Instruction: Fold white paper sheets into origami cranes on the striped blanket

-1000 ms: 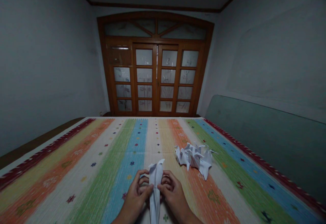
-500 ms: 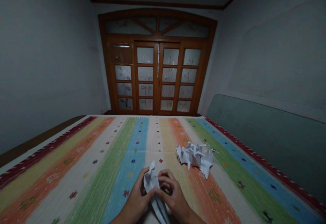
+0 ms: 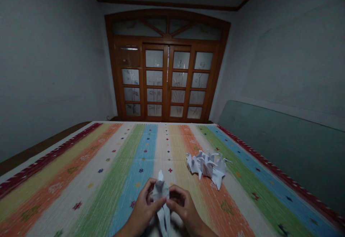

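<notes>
Near the bottom middle, a piece of folded white paper [image 3: 161, 190] stands between my two hands, its narrow tip pointing up and two long strips hanging toward me. My left hand [image 3: 145, 204] pinches it from the left, thumb on the near face and fingers curled behind. From the other side my right hand [image 3: 183, 204] grips it, with its thumb tip close to the left thumb and its fingers bent. To the right of my hands lies a cluster of folded white paper figures [image 3: 207, 167] with pointed tips, crowded together on the cloth.
A striped tablecloth [image 3: 113, 179] with small motifs covers the table. Along the right side stands a pale green padded panel [image 3: 283, 136]. Wooden doors with glass panes [image 3: 167, 79] are beyond the far edge, between plain walls.
The folded paper has turned more upright and now faces me more squarely, its two lower strips showing side by side. My right fingers have shifted slightly. The paper cluster stays put.
</notes>
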Demonstrator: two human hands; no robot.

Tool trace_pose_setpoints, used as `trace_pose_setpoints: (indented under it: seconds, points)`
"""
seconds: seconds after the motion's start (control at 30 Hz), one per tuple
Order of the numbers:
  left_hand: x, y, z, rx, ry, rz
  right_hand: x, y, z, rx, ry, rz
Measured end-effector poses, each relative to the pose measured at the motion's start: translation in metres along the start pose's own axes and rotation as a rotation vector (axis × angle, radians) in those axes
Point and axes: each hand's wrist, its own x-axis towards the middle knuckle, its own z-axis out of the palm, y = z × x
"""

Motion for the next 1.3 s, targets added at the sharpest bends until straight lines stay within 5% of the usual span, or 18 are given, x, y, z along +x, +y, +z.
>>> trace_pose_setpoints:
  seconds: [0.33, 0.47, 0.63, 1.0, 1.13, 1.3]
  points:
    - [0.005, 0.0, -0.004, -0.134, -0.095, -0.012, 0.002, -0.003, 0.004, -0.005, 0.071, 0.073]
    - [-0.002, -0.003, -0.001, -0.046, -0.137, 0.03, 0.004, -0.008, 0.004, 0.0, 0.171, 0.07]
    - [-0.009, 0.0, 0.003, 0.226, -0.043, 0.041, 0.005, -0.007, 0.003, 0.041, 0.312, 0.062]
    - [0.0, 0.006, 0.0, 0.3, -0.051, -0.02, 0.003, -0.011, 0.005, 0.03, 0.322, 0.049]
    - [-0.004, 0.006, 0.003, 0.369, -0.105, 0.023, 0.003, -0.013, 0.006, -0.02, 0.334, 0.028]
    - [-0.005, 0.01, 0.004, 0.354, -0.032, 0.085, 0.002, -0.009, 0.007, -0.08, 0.276, 0.1]
